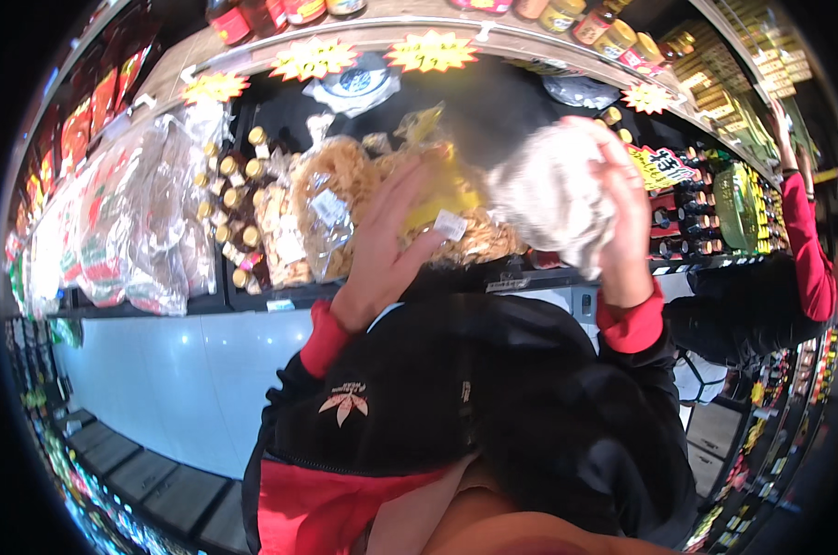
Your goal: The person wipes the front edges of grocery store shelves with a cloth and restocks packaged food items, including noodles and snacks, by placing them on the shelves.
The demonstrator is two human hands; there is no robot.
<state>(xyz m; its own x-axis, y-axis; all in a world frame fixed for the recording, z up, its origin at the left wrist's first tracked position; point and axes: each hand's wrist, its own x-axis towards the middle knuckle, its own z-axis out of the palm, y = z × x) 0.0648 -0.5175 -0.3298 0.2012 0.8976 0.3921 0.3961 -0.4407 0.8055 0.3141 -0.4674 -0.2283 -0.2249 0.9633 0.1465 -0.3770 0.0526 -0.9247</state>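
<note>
My right hand (pixel 623 201) is shut on a crumpled whitish cloth (pixel 554 191), blurred by motion, above the right part of the shelf. Spread over the packaged goods, my left hand (pixel 388 239) lies against a clear plastic bag with yellow on it (pixel 447 184); its thumb is beside a white label. To its left is a clear bag of pale, curled dried food (pixel 332 187). More pale dried pieces (pixel 488 239) show below the yellow bag. Whether the left fingers grip the bag is hard to tell.
Bottles with gold caps (pixel 232 198) stand left of the bags, beside large plastic-wrapped packs (pixel 141 229). Jars and bottles (pixel 617 35) line the upper shelf, whose edge carries starburst price signs (pixel 433 52). A green basket (pixel 734 208) is at right, near another person in red sleeves (pixel 807 243).
</note>
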